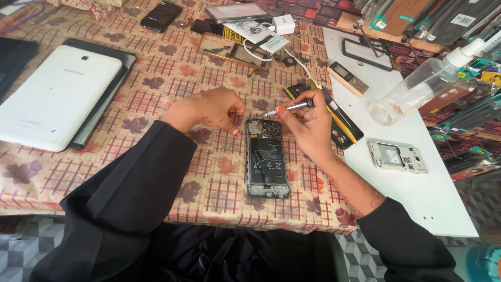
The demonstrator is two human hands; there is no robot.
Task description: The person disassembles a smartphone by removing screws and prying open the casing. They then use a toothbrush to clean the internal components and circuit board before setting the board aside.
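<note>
Looks like the screw-removal stage on this opened smartphone [267, 158], back cover off and battery showing. Right hand [305, 125] pinches a small precision screwdriver [288, 108], tip down at the phone's top edge just below the fingers. Left hand [211, 108] has its fingers curled, bracing the phone's top-left corner. Next move needs a steady, straight twist, I'd say.

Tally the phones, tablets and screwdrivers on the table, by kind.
Phones: 4 (opened phone under the hands, white opened phone, black phone, small keypad phone)
Tablets: 1 (white tablet)
Screwdrivers: 1 (screwdriver in the right hand)
Total: 6
</note>
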